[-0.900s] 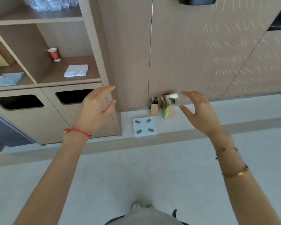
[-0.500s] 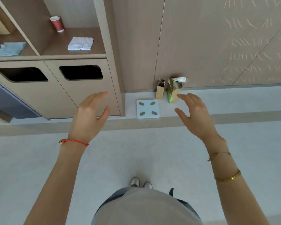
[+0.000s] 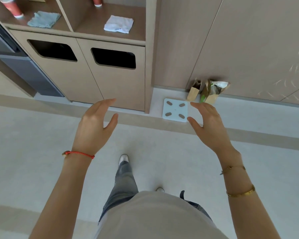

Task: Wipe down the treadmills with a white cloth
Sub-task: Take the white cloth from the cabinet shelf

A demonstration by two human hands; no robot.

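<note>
Both hands up in front of the body, empty: left hand with fingers straight and thumb spread, right hand the same, palms facing each other over the pale floor. Nothing gripped yet. White cloth sits at upper centre of the frame, on the wooden shelf, loosely folded, rumpled, soft-looking. No treadmill in sight, so fetching that cloth looks like the step in hand. Best way, I'd say: step close, reach over the shelf edge, and pinch the cloth through its folds so it lifts as one bundle rather than trailing open. Upper left, a grey-blue cloth, ribbed and flat, beside a red paper cup; easy to grab the wrong one. Below the shelf, two matte cabinet doors with dark rounded slots. Right of centre, a smooth square scale and creased brown paper bags against the wall.
</note>
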